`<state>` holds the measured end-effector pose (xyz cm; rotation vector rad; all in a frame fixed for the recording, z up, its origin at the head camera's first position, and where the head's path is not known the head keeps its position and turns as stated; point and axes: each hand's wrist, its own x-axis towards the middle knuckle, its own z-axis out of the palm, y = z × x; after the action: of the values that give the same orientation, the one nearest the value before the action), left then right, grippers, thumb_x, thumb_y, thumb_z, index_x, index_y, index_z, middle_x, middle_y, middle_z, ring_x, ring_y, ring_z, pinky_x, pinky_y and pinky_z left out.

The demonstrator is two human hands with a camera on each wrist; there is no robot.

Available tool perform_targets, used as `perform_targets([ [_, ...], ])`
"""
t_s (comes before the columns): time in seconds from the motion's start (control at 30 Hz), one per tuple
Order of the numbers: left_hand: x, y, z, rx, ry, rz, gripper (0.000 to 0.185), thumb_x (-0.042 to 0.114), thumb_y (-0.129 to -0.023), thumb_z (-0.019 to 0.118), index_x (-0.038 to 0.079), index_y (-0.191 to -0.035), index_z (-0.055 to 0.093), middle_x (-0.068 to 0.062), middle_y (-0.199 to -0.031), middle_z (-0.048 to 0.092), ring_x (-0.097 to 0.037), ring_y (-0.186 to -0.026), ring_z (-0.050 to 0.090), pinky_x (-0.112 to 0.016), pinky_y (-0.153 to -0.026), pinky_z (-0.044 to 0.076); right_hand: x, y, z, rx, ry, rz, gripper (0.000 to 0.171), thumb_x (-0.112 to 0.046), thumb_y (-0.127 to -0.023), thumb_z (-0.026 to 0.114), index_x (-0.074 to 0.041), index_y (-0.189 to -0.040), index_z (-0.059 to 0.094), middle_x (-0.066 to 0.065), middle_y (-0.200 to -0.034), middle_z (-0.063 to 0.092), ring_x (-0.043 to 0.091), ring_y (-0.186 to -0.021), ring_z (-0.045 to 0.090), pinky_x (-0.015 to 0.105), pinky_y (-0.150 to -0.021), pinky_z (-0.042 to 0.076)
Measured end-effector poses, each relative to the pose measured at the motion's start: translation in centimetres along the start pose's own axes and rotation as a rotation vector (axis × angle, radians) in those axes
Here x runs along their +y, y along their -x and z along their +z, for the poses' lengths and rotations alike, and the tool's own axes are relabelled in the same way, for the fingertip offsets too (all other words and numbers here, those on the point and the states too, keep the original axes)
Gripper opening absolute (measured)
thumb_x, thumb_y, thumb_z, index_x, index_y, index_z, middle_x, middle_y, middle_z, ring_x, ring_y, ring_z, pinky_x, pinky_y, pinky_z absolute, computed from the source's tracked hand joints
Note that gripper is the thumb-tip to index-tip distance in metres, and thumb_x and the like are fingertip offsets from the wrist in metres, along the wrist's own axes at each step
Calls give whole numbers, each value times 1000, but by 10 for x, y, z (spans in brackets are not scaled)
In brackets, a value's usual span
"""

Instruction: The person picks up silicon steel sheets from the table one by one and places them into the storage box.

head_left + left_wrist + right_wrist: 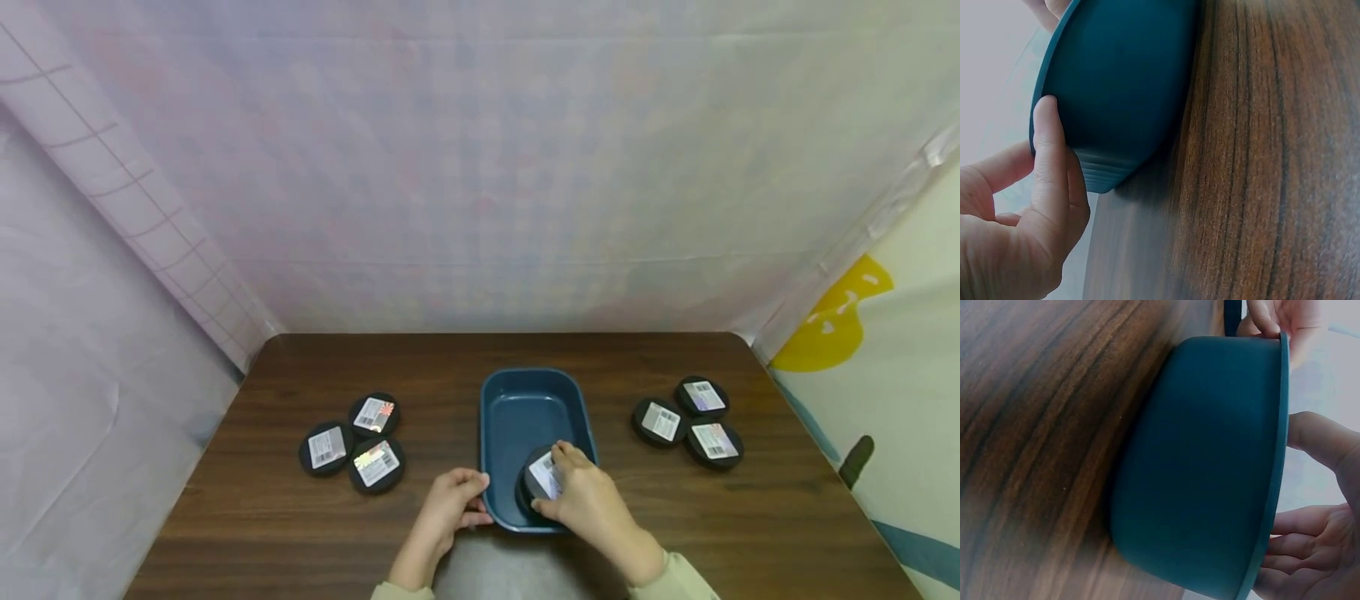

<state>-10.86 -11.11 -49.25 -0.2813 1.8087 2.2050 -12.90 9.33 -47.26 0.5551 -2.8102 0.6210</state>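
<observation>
A round black disc [542, 473] with a white barcode label sits in the near end of a blue tray [528, 421], directly beneath the fingers of a person's right hand [588, 493], which grips it from above, thumb at its near edge. A dark edge [522, 493] showing below suggests another disc underneath. The gripped disc, being circular, has no long axis; the tray's runs away from the person. The left hand [450, 507], farther from the disc, pinches the tray's left rim by the near corner. The tray looks like smooth matte plastic, with rounded corners and sloping walls. On the brown wood-grain counter [255, 525], 3 labelled black discs [377, 465] cluster to the left and 3 matching discs [660, 422] to the right, before a pale hung sheet [480, 167].
</observation>
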Motion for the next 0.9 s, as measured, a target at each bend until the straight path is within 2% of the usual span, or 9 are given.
perform_targets([
  [0.9,-2,0,1,-7,8,21,24,9,-90,55,-13,-100,52,-5,-71,51,-11,-59,53,-27,-56,57,2,5,17,15,72,-80,75,-37,-52,86,11,-105,63,24,-108,63,33,-100,62,41,-82,54],
])
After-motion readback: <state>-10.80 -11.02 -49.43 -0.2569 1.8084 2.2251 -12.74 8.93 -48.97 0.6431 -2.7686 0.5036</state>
